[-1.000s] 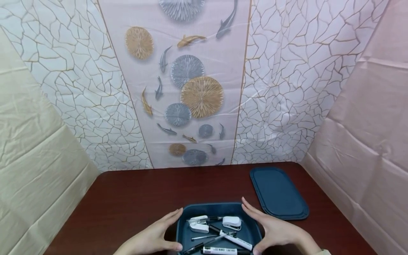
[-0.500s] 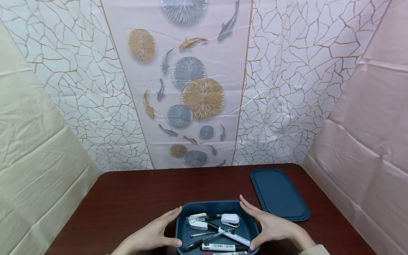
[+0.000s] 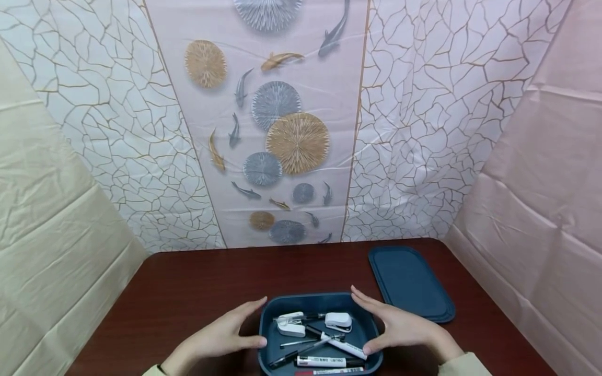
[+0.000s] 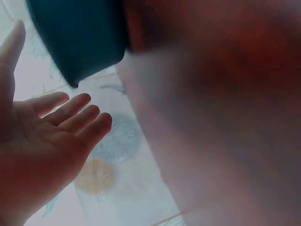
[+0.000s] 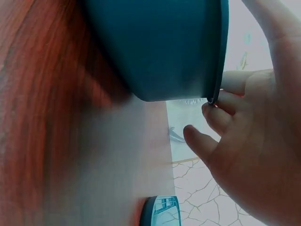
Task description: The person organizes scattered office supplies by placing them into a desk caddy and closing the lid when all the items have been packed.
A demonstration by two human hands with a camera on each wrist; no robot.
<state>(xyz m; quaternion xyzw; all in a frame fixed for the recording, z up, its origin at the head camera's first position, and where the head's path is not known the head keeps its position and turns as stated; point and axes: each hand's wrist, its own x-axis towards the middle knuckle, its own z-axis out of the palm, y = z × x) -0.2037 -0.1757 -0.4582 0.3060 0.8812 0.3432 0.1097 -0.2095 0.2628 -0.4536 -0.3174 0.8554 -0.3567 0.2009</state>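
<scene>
A dark blue rectangular box (image 3: 310, 299) stands on the table before me. It holds two white mini staplers (image 3: 338, 320), a white whiteboard marker (image 3: 321, 361) with a black cap, another white marker (image 3: 345, 347) lying aslant, a red-ended marker (image 3: 329, 371) and several black pens (image 3: 284, 359). My left hand (image 3: 223, 334) is spread along the box's left side, fingertips and thumb right at the rim. On the other side, my right hand (image 3: 406, 328) is spread too, its thumb over the near right corner and its fingers by the far corner.
A flat dark blue lid (image 3: 411, 282) lies on the dark red wooden table (image 3: 197, 292), behind my right hand. Patterned cloth (image 3: 277, 172) hangs beyond the far edge, with draped fabric (image 3: 531, 209) on both sides.
The box has slid a little away from me between both hands, and the red-ended marker at its near side has come into view. The lid lies as before.
</scene>
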